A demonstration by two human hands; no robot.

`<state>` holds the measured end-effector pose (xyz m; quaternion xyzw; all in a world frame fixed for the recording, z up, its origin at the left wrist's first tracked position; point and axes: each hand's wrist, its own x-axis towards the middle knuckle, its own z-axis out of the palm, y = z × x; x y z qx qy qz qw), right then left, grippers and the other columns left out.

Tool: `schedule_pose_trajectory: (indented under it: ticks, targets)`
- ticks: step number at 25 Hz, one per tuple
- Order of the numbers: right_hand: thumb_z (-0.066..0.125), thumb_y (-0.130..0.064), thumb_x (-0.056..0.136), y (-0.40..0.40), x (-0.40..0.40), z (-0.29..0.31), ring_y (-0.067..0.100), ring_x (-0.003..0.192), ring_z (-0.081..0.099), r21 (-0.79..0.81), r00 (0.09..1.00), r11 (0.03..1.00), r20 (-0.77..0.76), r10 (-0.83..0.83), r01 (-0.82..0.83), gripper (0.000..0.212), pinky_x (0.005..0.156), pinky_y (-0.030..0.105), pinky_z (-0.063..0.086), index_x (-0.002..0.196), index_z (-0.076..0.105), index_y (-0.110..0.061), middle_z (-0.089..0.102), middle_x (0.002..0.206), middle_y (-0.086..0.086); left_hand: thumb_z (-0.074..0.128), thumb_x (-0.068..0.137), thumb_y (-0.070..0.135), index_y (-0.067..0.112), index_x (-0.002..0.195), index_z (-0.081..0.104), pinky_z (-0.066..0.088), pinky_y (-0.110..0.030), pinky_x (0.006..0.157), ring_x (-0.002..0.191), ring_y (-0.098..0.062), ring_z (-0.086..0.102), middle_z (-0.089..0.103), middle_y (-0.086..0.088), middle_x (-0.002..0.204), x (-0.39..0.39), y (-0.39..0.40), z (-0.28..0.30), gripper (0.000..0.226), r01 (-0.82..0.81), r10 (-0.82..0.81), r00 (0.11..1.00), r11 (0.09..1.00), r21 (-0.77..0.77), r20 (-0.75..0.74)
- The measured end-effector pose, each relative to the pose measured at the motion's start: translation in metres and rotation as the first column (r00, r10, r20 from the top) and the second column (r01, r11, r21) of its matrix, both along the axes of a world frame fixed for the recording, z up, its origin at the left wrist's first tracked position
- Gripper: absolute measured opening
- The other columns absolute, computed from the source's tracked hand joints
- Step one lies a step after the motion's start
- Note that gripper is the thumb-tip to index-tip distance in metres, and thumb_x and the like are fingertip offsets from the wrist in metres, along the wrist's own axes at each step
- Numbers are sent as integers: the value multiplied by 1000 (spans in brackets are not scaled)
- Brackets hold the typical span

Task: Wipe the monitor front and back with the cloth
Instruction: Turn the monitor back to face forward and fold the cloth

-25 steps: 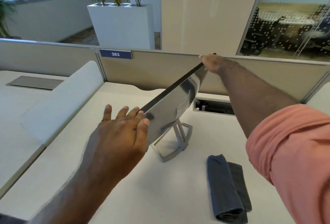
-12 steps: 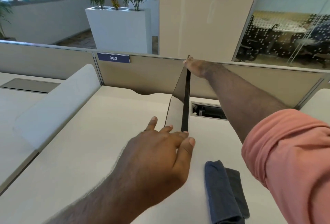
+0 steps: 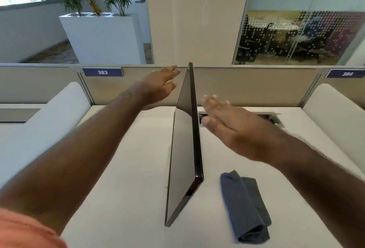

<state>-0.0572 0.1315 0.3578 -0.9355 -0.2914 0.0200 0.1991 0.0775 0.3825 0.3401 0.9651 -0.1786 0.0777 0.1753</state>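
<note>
Hands flank a thin black flat-panel monitor [image 3: 184, 149], which stands edge-on to the camera on the white desk [image 3: 126, 198], its dark screen face turned left and its long axis running away from the viewer toward the beige partition [image 3: 246, 85]. The left hand [image 3: 160, 85] is spread open just beside the far top corner of the screen side, holding nothing; whether it touches the panel cannot be told. The right hand [image 3: 227, 123] is likewise flat and empty, hovering near the back side, apart from it. A folded grey-blue cloth [image 3: 245, 206] lies on the desk to the right of the monitor's near corner, untouched. It sits nearer the right hand, below and behind the wrist, so that hand would probably have to draw back toward the viewer to pick it up. The monitor's stand and rear face are hidden behind the panel, and both hands are slightly blurred. Wiping looks not yet begun.
</note>
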Motion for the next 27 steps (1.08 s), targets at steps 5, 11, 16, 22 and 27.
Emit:
schedule_pose_trajectory:
  ticks: [5,11,16,22,27]
  targets:
    - [13,-57,100,28,-50,-14,-8,144,-15,-149,997,989,-71,5,-16,62,110,12,-10,155,-2,-35,-11,160,-22,37,74,-17,28,155,13,10,-44,121,150,-15,0,6,8,164,69,-15,0,96,105,-83,993,944,312,-85]
    - [-2,-63,88,41,-54,-18,-1,147,-10,-222,983,971,-142,-120,87,73,115,20,-5,155,0,-33,-8,162,-18,41,76,-12,39,150,29,26,-46,116,145,-29,25,14,-5,163,107,-25,-10,91,115,-111,993,916,385,-33]
    - [-11,-63,77,46,-58,-12,6,150,-5,-299,971,942,-131,-198,151,87,121,28,-1,155,4,-30,-5,163,-14,38,76,-9,41,149,30,26,-46,116,143,-30,29,23,-6,161,116,-23,-18,88,121,-133,991,908,400,2]
    - [1,-58,97,43,-47,-13,14,151,-1,-418,948,881,-119,-296,223,69,124,40,8,156,8,-24,-1,164,-8,36,81,-5,37,149,33,22,-49,118,145,-32,24,27,-8,159,109,-17,-19,80,53,-69,997,918,394,27]
    - [0,-58,97,30,-32,-21,21,151,9,-436,911,829,-49,-410,350,73,122,44,16,156,13,-18,9,165,-1,40,85,-2,31,146,41,31,-48,110,136,-36,36,37,-12,154,95,-16,-17,69,-40,2,996,912,408,93]
